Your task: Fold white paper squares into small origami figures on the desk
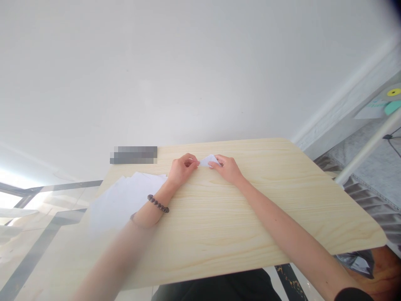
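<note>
In the head view, a small, folded white paper piece with a pointed far corner (207,159) is at the far middle of the pale wood-grain counter (203,238), between the two hands. The left hand (184,169) pinches its left tip between thumb and fingers; the right hand (228,168) grips its right side, thumb on top and fingers curled behind. Whether the paper touches the surface or is slightly raised cannot be told. A bracelet of dark round beads (158,204) circles the left wrist. To the left, overlapping loose white paper sheets (125,196) lie spread, partly behind the left forearm. A plain pale wall (188,75) rises beyond the far edge.
</note>
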{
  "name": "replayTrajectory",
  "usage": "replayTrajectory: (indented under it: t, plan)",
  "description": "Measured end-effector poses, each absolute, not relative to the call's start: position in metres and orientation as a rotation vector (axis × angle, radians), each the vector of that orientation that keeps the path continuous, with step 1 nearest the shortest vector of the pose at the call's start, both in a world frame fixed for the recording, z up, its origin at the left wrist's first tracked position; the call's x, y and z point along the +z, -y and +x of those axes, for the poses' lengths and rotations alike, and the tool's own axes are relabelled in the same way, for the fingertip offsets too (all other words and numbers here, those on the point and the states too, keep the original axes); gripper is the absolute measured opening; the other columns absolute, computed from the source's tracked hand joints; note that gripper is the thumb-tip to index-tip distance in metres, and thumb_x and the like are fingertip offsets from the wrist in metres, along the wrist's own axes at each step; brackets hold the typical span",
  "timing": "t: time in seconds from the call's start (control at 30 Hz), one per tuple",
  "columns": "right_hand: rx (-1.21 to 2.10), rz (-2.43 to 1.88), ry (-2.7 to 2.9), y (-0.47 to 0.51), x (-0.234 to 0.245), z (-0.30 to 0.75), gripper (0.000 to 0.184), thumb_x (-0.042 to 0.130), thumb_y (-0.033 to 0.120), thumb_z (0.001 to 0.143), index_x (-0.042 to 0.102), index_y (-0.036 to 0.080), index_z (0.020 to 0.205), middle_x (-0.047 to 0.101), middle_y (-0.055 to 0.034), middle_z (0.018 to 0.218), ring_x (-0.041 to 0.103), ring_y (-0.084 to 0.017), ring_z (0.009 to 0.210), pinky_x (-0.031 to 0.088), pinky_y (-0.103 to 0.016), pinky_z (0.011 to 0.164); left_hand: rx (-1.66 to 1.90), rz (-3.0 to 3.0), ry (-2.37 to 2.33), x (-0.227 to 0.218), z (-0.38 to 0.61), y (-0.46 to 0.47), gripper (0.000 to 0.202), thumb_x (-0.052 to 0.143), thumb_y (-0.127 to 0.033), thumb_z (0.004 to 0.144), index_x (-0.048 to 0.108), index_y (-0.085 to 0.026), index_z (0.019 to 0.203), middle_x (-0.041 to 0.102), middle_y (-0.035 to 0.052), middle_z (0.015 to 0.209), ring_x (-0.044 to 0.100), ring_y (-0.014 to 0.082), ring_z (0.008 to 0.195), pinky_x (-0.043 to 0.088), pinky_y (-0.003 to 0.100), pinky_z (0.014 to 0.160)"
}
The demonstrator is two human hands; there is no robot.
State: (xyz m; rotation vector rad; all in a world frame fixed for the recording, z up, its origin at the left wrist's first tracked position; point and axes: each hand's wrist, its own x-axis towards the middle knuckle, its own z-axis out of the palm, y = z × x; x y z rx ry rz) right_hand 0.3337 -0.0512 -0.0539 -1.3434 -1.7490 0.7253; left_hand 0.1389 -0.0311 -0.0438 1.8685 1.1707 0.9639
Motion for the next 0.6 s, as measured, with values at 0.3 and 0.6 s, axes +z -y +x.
replayTrajectory:
  t: [0.3,0.6]
  plan:
    - [0.762,-1.346,1.718,0.0519,-0.0517,0.3335,0.023,0.050,0.038,0.077,0.061,0.018,0.083,0.065,-0.0008,0.072,0.062,-0.016,0.068,0.041,-0.023,0.059,0.900,1.935,-1.117,-0.0413,0.1390,0.0337,0.031,0.050,-0.045,0.077,0.060,-0.016,0.079,0.067,0.0043,0.079,0.061,0.0150,0.073,0.046,0.024,0.069]
    - [0.605,-1.380,1.823,0.0541,-0.0471,0.3329,0.023,0.049,0.035,0.078,0.063,0.018,0.082,0.063,0.0010,0.067,0.053,-0.012,0.060,0.035,-0.022,0.056,0.847,1.973,-1.123,-0.0441,0.1378,0.0298,0.029,0.049,-0.042,0.079,0.059,-0.018,0.090,0.068,0.0032,0.082,0.061,0.0144,0.071,0.044,0.024,0.068]
